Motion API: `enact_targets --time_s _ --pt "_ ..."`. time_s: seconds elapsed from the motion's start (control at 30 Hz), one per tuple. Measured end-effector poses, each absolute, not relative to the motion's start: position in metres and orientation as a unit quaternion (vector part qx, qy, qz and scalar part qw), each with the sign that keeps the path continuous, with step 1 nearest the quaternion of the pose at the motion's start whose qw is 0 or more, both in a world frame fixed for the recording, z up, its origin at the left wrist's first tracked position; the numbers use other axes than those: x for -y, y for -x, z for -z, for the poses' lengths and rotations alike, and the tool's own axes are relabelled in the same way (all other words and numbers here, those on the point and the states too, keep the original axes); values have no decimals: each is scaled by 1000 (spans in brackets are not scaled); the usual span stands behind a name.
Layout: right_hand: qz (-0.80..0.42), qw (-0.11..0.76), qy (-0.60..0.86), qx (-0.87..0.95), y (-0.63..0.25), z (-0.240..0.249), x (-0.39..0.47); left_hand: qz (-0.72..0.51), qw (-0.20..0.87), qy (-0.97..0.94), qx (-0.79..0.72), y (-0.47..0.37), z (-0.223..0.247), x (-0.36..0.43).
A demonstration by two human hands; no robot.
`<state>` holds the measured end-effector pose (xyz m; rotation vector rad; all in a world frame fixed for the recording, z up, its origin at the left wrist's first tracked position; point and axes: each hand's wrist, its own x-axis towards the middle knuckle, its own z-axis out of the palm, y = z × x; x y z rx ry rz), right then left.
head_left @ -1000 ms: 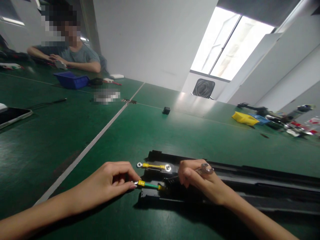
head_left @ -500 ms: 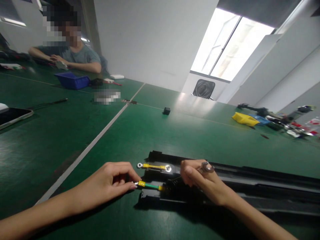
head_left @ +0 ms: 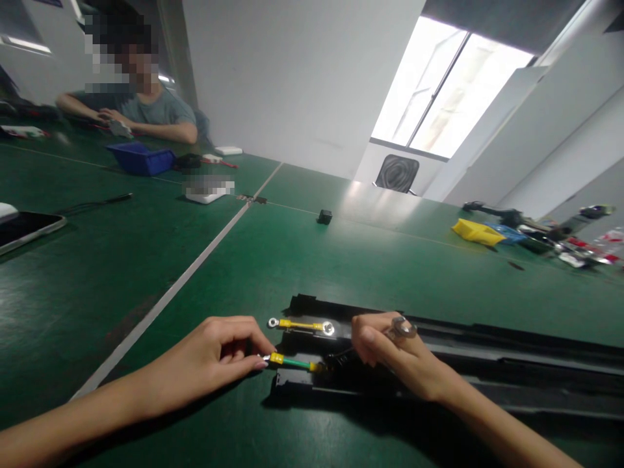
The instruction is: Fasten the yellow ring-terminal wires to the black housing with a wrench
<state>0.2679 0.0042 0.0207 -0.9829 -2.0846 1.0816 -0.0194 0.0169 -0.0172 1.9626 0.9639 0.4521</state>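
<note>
We look down on a smooth green tabletop (head_left: 234, 273), crossed by a pale straight strip (head_left: 168, 307). At lower centre, the left hand (head_left: 209, 357), half curled, pinches between thumb and forefinger the silvery end of a short green wire with yellow end sleeves (head_left: 295, 363). This wire reaches rightward into the near end of a long black channelled assembly (head_left: 507, 364); its farther end lies in shadow, and we cannot tell how it is joined there. Above it, roughly parallel, we note a short yellow strap with a silver ring at each end (head_left: 299, 325), its left ring projecting past the assembly. The right hand (head_left: 385, 341) is closed over the assembly around a silvery metal wrench (head_left: 402, 328), whose forked head shows near the knuckles; we cannot make out its lower end. Beyond, we find a small black cube (head_left: 324, 216), a bright yellow angular container (head_left: 476, 232) at right, and a deep blue plastic bin (head_left: 141, 159) at left, near a seated person in a grey-blue shirt (head_left: 163, 117)
</note>
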Motion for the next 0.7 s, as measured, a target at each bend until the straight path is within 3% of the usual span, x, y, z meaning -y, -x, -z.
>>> enact_targets --time_s 0.7 --pt "-413 298 380 772 -267 -21 -4 -178 425 -798 -387 19 16 -17"
